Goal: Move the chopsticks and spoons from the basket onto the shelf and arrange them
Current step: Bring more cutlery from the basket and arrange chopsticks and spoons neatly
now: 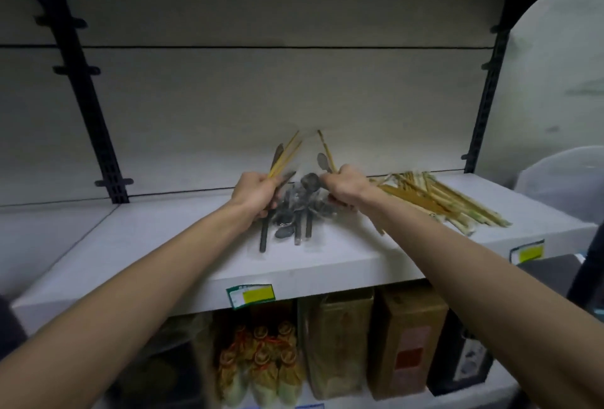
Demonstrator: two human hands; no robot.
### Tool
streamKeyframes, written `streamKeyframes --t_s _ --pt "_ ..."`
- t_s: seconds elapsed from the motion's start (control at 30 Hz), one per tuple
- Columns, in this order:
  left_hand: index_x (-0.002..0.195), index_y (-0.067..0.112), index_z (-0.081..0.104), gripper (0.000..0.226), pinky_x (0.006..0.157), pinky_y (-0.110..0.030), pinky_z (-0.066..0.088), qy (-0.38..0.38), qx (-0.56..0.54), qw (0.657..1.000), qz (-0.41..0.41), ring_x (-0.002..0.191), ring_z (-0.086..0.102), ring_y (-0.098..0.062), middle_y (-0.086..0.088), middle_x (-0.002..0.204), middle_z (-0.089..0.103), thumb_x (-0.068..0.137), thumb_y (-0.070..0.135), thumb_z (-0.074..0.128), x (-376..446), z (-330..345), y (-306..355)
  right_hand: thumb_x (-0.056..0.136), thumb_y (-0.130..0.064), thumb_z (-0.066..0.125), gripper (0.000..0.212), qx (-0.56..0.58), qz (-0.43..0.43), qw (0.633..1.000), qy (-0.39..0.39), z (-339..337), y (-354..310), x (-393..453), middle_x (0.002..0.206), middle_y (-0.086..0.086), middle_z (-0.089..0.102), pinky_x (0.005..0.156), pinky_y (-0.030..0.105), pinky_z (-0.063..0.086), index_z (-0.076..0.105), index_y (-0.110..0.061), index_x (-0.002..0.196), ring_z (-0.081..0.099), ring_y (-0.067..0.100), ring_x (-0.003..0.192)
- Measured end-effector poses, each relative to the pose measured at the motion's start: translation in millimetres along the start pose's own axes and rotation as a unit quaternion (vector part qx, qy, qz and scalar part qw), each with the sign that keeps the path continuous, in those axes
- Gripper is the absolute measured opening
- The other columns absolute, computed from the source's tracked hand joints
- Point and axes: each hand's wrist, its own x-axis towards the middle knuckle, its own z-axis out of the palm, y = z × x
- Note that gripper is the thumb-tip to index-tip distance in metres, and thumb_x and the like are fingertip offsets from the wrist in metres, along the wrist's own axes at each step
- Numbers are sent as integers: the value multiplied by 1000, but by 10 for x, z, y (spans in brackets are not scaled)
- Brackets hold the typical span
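Sorting mixed cutlery over shelf (327,265): left hand (253,194) gripping chopsticks (284,157), right hand (346,188) gripping spoons (325,162), likely separating kinds before adding to spoon pile (295,212).

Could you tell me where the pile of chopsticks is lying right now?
On the shelf, right of the right hand and the spoons.
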Motion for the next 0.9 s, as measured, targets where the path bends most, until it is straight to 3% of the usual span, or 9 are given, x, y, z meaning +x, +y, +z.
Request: streamKeyframes --t_s 0.07,0.17,0.27,0.37,0.47,0.57,0.67,0.77,0.9 --pt "84 13 64 23 38 -19 30 31 43 999 8 48 50 -17 -5 69 63 100 28 57 -41 59 -9 98 -21 47 36 48 10 997 -57 -41 32 34 64 11 63 38 18 35 57 -8 66 52 19 43" --pt "88 11 69 25 41 -22 33 74 76 994 9 49 53 -19 -2 65 65 100 30 58 -115 120 -47 102 -23 43 34 130 20 982 -133 -50 73 94 51 8 61 34 12 29 57 -2 80 47 15 30" --pt "84 14 75 28 53 -30 48 111 112 987 11 59 67 -26 -5 69 74 95 37 64 -219 171 -99 103 -28 43 37 156 17 972 -177 -70 102 143 53 10 66 39 18 40 59 -2 82 57 19 36" --pt "79 22 76 22 65 -31 52 143 136 980 16 63 68 -19 3 64 71 92 38 68 -308 196 -111 97 -16 53 21 166 30 965 -200 -129 129 121 63 18 70 41 27 54 60 -3 83 64 25 41" --pt "88 21 77 19 75 -36 55 161 165 973 19 76 71 -22 0 73 74 95 36 66 -323 184 -101 93 -17 59 20 158 25 965 -207 -143 195 154 75 23 74 37 28 52 65 1 88 67 27 45" --pt "89 16 76 21 81 -43 58 173 146 974 8 81 71 -28 -6 79 75 97 30 63 -320 161 -97 95 -24 59 34 153 9 966 -209 -128 235 198 80 26 74 38 24 49 66 9 98 68 27 47" --pt "87 17 72 24 78 -40 58 177 153 972 5 78 71 -24 -2 79 76 101 27 56 -315 130 -76 101 -35 49 49 145 16 966 -213 -118 234 209 78 24 75 39 23 47 64 12 100 69 29 54" --pt "90 16 68 25 69 -31 56 177 189 966 21 75 71 -15 3 79 76 104 24 50 -341 102 -34 103 -30 43 47 132 10 967 -219 -84 222 229 76 19 76 36 20 42 61 14 101 68 26 52" --pt "92 15 64 25 53 -19 47 173 227 958 42 64 68 -8 3 77 75 106 25 46 -331 60 10 98 -27 49 44 97 -22 976 -193 -48 247 236 66 11 74 36 18 37 68 12 89 60 21 44"
